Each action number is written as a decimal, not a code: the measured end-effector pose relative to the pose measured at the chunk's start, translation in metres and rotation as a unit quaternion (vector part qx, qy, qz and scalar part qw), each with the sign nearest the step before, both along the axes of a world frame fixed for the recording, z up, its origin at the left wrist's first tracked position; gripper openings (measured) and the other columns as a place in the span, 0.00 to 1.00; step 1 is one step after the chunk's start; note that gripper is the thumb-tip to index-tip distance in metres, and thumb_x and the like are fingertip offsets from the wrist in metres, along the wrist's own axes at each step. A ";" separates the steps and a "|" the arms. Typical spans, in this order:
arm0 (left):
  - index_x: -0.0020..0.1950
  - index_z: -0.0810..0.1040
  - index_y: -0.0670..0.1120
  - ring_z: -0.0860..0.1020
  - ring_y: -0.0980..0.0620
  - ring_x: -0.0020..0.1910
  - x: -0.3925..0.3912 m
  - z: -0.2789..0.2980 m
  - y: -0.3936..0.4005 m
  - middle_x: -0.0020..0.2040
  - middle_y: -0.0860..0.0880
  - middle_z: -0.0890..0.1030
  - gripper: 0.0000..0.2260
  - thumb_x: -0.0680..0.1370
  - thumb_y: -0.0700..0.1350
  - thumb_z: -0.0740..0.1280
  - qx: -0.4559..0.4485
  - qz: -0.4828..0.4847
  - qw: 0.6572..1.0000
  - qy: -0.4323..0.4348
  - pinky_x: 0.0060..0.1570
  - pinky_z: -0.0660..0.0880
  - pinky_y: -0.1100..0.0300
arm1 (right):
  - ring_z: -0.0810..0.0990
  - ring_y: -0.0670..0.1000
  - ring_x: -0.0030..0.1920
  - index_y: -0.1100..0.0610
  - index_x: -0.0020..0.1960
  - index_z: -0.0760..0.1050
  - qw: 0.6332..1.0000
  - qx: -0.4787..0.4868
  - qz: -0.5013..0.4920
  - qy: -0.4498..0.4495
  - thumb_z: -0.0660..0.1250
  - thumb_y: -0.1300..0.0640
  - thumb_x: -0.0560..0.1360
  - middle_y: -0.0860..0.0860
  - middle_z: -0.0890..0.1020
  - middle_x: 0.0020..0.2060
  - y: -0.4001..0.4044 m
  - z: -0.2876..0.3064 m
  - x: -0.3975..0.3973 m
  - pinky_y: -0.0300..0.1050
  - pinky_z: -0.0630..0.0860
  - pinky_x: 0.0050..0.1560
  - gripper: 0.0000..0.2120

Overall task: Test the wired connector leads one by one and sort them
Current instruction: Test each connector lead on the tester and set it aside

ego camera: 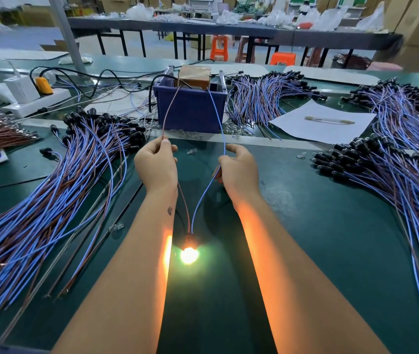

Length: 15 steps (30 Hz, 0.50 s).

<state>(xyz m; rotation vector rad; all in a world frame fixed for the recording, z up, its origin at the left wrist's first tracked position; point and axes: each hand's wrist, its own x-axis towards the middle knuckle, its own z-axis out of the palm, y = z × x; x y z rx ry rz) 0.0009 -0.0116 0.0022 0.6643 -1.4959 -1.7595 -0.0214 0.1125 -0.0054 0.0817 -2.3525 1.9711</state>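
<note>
- One lit lamp holder (189, 252), a small black socket with a glowing bulb, lies nearest on the dark green tabletop (318, 226) between the forearms; judged a pass.
- Two thin leads rise from it: a brown wire (184, 200) and a blue wire (204, 192), both limp and light; they will bend freely, so hold them by the insulation near the bare ends.
- Left hand (156, 166) pinches the brown wire between thumb and fingers; right hand (237, 169) holds the blue wire with fingers curled round it.
- Both wires run on to a dark blue plastic bin (190, 111) housing a brown tester block (195, 76); the contact point itself is too small to confirm.
- Left heap of blue and brown leads (49, 187) and right heap of like leads (395, 187) flank the work area; which heap is tested stock cannot be told.
- Beyond the right side lies a white paper sheet (326, 123); far left, a white power strip (37, 102).
</note>
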 end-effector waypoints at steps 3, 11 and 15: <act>0.46 0.81 0.48 0.74 0.60 0.29 0.000 0.000 0.000 0.34 0.54 0.80 0.07 0.79 0.40 0.64 -0.003 0.002 1.000 0.001 0.28 0.70 0.71 | 0.76 0.48 0.32 0.52 0.62 0.73 1.000 -0.002 0.002 0.002 0.58 0.64 0.74 0.49 0.78 0.29 0.001 0.000 0.000 0.40 0.70 0.32 0.18; 0.45 0.80 0.48 0.74 0.58 0.30 -0.001 0.000 0.000 0.35 0.53 0.80 0.07 0.80 0.40 0.64 -0.004 0.004 1.000 0.001 0.28 0.70 0.71 | 0.78 0.51 0.36 0.55 0.64 0.73 1.000 -0.002 0.001 0.001 0.58 0.64 0.74 0.48 0.78 0.29 0.000 0.001 0.001 0.45 0.73 0.35 0.19; 0.44 0.80 0.49 0.74 0.58 0.30 -0.001 0.000 -0.001 0.35 0.54 0.80 0.08 0.79 0.41 0.64 -0.004 0.004 1.000 -0.001 0.27 0.69 0.71 | 0.80 0.53 0.39 0.55 0.64 0.73 1.000 -0.001 0.001 -0.002 0.58 0.64 0.74 0.48 0.78 0.30 0.001 0.003 0.001 0.48 0.76 0.40 0.19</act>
